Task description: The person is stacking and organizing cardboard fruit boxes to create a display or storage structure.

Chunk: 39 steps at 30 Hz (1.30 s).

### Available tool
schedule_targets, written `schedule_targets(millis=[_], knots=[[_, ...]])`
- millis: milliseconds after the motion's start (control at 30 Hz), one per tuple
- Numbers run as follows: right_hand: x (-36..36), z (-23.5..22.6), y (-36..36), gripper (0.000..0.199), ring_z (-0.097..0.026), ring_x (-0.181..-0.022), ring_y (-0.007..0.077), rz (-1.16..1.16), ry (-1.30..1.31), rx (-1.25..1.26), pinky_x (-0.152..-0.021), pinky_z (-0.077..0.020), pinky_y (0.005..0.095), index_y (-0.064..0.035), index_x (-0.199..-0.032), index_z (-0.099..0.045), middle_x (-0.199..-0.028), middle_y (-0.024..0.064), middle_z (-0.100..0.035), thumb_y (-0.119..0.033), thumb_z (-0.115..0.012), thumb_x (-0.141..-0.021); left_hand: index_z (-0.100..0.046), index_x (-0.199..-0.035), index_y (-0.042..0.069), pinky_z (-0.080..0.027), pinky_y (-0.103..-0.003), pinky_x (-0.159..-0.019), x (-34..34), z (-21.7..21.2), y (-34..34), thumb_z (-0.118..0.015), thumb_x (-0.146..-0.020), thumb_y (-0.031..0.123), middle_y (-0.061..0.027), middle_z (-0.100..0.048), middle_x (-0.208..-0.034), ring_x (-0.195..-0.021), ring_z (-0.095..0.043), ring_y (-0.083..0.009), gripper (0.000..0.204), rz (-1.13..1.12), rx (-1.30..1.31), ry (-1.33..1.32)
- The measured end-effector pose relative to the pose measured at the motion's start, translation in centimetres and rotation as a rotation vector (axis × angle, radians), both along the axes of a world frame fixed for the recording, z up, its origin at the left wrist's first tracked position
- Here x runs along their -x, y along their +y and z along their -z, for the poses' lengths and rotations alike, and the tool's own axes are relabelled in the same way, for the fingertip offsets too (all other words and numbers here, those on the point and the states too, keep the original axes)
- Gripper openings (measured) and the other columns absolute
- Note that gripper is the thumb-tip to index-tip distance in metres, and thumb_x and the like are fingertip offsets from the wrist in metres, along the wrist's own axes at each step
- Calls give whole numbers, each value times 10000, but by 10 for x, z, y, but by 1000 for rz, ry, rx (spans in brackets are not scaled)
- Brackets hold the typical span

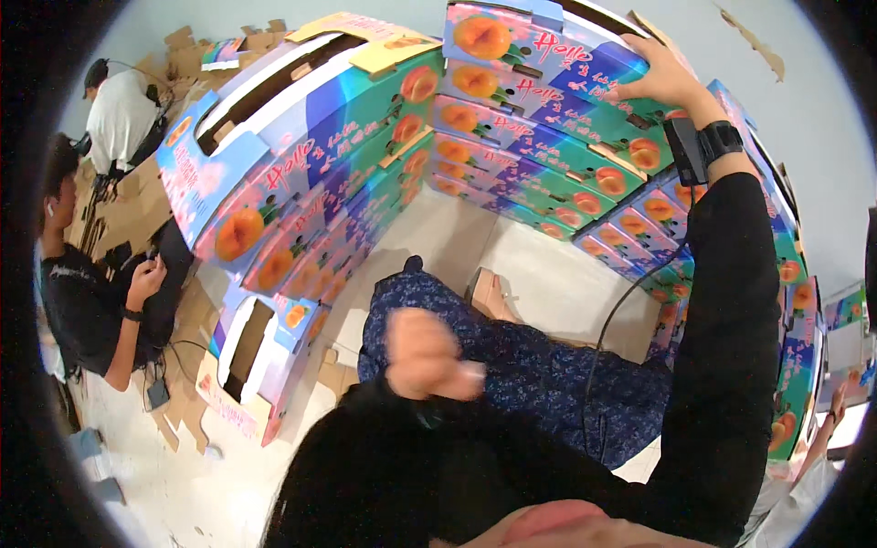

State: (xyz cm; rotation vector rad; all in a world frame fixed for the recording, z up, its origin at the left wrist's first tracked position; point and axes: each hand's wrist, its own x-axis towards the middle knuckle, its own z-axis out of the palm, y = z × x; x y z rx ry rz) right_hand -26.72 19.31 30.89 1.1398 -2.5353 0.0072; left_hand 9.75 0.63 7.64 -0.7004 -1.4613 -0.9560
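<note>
While my right hand (662, 78) lies flat, fingers spread, on the top fruit carton (539, 50) of the stack ahead and to my right, my left hand (425, 352) is blurred near my lap, seemingly curled, holding nothing I can see. Carton's long axis runs left-right; right hand is nearer.

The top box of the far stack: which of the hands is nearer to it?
Right. The right hand lies flat on the top box of the far stack. The left hand is blurred, well below it, near the lap.

Blue-green boxes (539, 119) with orange peach prints; navy floral trousers (539, 374); black sleeve (731, 320).
</note>
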Motion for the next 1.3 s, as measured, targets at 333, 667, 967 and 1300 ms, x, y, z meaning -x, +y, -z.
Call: schedule_targets(millis=[333, 667, 967, 1300], knots=[[11, 8, -1, 1079, -509, -1180, 341, 4, -147, 102, -998, -398, 388, -51, -1350, -445, -1271, 226, -520, -492, -843, -449, -248, -1399, 60, -225, -551, -1037, -179, 185, -189, -777, -632, 508, -242, -373, -1351, -1277, -325, -391, 1034, -1541, 47, -1202], [-3, 7, -1, 1040, -492, -1195, 309, 40, -86, 93, -1009, -380, 367, -28, -1355, -428, -1289, 195, -507, -424, -847, -489, -380, -1331, 106, -344, -519, -942, -207, 183, -228, -821, -404, 523, -188, -546, -1111, -1084, -499, -378, 1108, -1466, 11, -1703], [7, 13, 1, 1061, -533, -1149, 333, -18, -71, 161, -981, -414, 393, -108, -1346, -470, -1251, 202, -543, -494, -833, -427, -509, -1166, -53, -440, -511, -774, -234, 36, -203, -816, -518, 557, -242, -581, -1016, -927, -551, -424, 941, -2156, -82, -642], [18, 18, 5, 1112, -485, -1214, 332, 34, -46, 135, -1011, -393, 405, -147, -1380, -430, -1321, 186, -491, -541, -836, -423, -491, -1209, -91, -426, -441, -929, -186, -180, -137, -885, -526, 406, -234, -561, -1153, -1073, -549, -339, 932, -1929, 136, -229]])
